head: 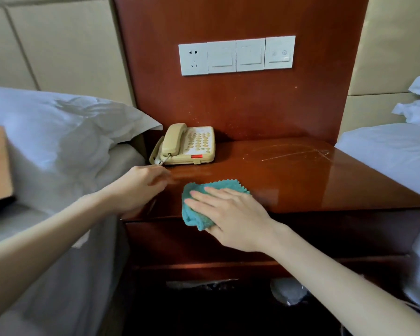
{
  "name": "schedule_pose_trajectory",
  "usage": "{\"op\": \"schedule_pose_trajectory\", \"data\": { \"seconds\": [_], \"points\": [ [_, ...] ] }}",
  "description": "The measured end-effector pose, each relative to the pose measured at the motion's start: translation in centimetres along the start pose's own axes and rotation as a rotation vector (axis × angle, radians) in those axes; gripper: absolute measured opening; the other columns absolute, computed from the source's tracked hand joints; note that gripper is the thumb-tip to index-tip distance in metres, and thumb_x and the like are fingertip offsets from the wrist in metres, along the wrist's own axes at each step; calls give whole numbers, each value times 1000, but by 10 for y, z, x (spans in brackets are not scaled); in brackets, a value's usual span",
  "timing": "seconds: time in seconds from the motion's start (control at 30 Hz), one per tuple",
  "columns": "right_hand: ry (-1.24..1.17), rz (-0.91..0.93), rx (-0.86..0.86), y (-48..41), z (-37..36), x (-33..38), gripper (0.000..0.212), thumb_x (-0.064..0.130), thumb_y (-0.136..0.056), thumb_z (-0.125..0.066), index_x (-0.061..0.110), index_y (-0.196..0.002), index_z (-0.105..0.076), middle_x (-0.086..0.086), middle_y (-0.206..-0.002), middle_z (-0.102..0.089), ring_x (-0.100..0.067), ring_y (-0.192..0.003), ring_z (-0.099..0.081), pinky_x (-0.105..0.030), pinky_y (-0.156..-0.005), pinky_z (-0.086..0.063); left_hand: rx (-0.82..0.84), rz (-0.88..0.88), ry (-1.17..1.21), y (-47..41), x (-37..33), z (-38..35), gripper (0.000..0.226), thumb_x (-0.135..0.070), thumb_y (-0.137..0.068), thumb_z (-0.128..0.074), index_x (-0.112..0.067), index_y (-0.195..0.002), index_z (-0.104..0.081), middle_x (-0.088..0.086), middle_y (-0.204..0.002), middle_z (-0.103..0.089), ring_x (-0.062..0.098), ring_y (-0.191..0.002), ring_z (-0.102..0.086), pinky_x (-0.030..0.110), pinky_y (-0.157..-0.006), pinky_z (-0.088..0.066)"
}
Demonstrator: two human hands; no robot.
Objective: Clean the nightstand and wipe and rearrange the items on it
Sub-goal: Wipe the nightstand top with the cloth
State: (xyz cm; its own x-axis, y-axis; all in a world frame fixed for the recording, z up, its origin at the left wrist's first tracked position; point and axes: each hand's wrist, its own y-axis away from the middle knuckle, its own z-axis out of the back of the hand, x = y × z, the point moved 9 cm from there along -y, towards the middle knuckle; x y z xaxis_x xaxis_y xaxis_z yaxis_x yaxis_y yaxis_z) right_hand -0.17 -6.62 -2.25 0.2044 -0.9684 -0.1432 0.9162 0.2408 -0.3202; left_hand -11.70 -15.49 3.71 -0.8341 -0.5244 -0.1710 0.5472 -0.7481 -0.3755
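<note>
Nightstand point(301, 175), centre frame: one teal cloth point(195, 220) lies at its front edge, pressed flat under one right hand point(230, 214) with straight fingers. One left hand point(141, 183), fingers loosely curled and empty, is just left of the cloth. One beige telephone point(192, 145) stands rear left. One socket point(193, 59) and three switches point(250, 55) are mounted above.

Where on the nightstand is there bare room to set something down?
Right half of the nightstand, between phone and right bed, is bare. Crowded at left: phone behind; left hand, and right hand on cloth, in front.
</note>
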Motion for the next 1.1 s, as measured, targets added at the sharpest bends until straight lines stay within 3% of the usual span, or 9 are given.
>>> {"op": "schedule_pose_trajectory", "data": {
  "seconds": [0.07,0.23,0.4,0.5,0.63,0.8,0.93,1.03,1.1],
  "points": [
    [-6,22,3,-16,-3,15,60,36,-96,-43,27,-151,-20,3,-158,-23,-23,-145,-21,-39,-117,-18,0,34,-8,3,13,5,25,-17,-91,-56,-16,-115,-64,3,-114,-67,18,-102,-60,18,-86,-38],
    [-11,76,0,-48,-8,49,62,31,-94,-44,23,-150,-21,-2,-157,-26,-28,-143,-24,-41,-115,-22,-42,90,-6,7,36,18,27,-15,-90,-55,-17,-115,-65,2,-109,-69,10,-91,-57,13,-75,-33],
    [38,126,-39,-78,-13,84,60,28,-92,-48,20,-148,-27,-5,-153,-31,-30,-138,-31,-42,-110,-29,-75,124,17,8,45,24,26,-14,-91,-55,-17,-114,-66,1,-107,-69,17,-98,-61,13,-77,-35],
    [115,220,-67,-85,-13,102,52,18,-94,-38,21,-146,-31,-6,-151,-34,-32,-135,-33,-40,-109,-30,-85,150,26,9,47,26,26,-15,-92,-52,-17,-114,-65,2,-110,-69,17,-99,-61,15,-80,-36],
    [192,328,-62,-72,-12,101,60,14,-90,-19,26,-147,-34,-6,-155,-31,-31,-137,-35,-39,-110,-32,-105,176,64,11,47,29,25,-15,-93,-51,-18,-112,-66,1,-109,-68,17,-99,-61,20,-84,-39],
    [211,340,-136,-39,-5,76,52,8,-93,-40,30,-140,-45,-2,-151,-40,-27,-131,-45,-37,-104,-41,-83,178,63,10,44,20,23,-15,-91,-53,-19,-109,-66,2,-100,-71,15,-89,-62,12,-74,-39],
    [160,265,-130,-7,3,37,66,1,-83,-57,34,-140,-45,-3,-149,-43,-28,-130,-48,-38,-101,-46,-58,125,60,5,28,6,23,-15,-90,-56,-17,-110,-67,-3,-100,-68,8,-86,-57,6,-70,-31],
    [164,126,-68,19,6,0,73,21,-83,-65,29,-147,-31,-3,-149,-43,-26,-131,-48,-36,-102,-44,-37,72,67,-2,9,-5,21,-18,-91,-57,-18,-110,-67,-2,-107,-67,9,-92,-58,8,-74,-32],
    [164,9,-37,36,11,-25,68,44,-88,-55,24,-148,-30,-2,-148,-44,-23,-134,-45,-35,-105,-40,-33,34,70,-7,-6,-11,22,-17,-91,-56,-17,-110,-67,-1,-109,-66,12,-98,-58,10,-78,-33]
  ]
}}
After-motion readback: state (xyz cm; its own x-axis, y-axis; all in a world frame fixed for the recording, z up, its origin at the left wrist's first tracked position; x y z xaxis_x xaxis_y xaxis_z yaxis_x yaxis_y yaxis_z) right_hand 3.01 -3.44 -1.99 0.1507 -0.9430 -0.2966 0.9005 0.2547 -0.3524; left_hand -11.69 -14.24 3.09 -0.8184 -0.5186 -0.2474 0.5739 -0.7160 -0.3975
